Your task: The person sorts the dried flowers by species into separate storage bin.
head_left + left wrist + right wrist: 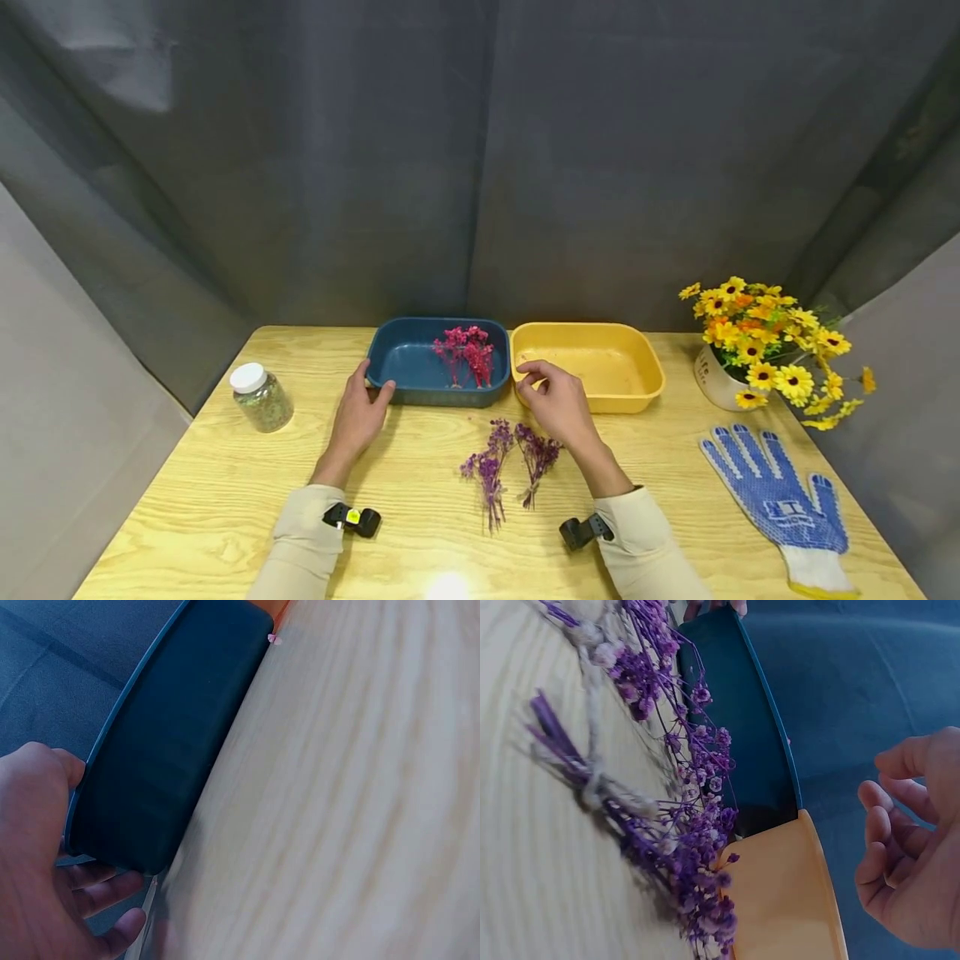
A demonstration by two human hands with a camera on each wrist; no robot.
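Observation:
My left hand (357,417) holds the near left corner of a blue plastic tray (420,395), thumb at the front rim and fingers around the left end. Pink dried flowers (478,357) lie in the right half of that tray. Above the near left part of a yellow plastic tray (622,403) hovers my right hand (558,404), its fingers loosely bent and nothing visible between them. Below it on the table lie two small bunches of purple dried flowers, a left bunch (491,475) and a right bunch (537,458); string ties the stems of one bunch (630,806).
A white-lidded glass jar (262,400) with greenish contents stands at the left. To the right are a pot (716,382) of yellow artificial flowers (757,333) and a blue-and-white work glove (787,508). A dark curtain (390,167) hangs behind the wooden table (210,508).

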